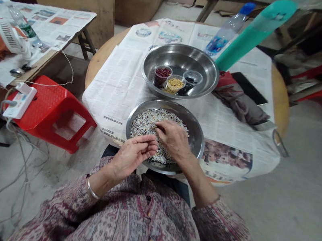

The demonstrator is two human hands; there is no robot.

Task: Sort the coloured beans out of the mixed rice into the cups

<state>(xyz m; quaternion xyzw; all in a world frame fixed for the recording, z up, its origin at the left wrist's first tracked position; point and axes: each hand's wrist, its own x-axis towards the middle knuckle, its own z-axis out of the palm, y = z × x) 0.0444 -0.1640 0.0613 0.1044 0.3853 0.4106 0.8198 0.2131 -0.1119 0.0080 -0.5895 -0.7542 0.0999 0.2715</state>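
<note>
In a near steel bowl (198,140) lies a spread of white grains (145,124) mixed with dark and yellowish bits. My right hand (174,141) reaches over the grains, thumb and forefinger pinched together; what sits between the tips is too small to name. Palm turned up, my left hand (133,152) is at the bowl's near left rim, its fingers extended and slightly curved, with nothing visible in it. Behind stands a larger steel basin (184,51) holding clear cups of dark red beans (163,72), yellow beans (175,84) and black beans (191,79).
Newspaper (111,84) covers the round table. At its back right are a plastic bottle (225,35), a long teal balloon-like object (250,39), a grey cloth bundle (240,100) and a dark flat device (250,87). A red stool (54,120) bears a power strip (20,102) at left.
</note>
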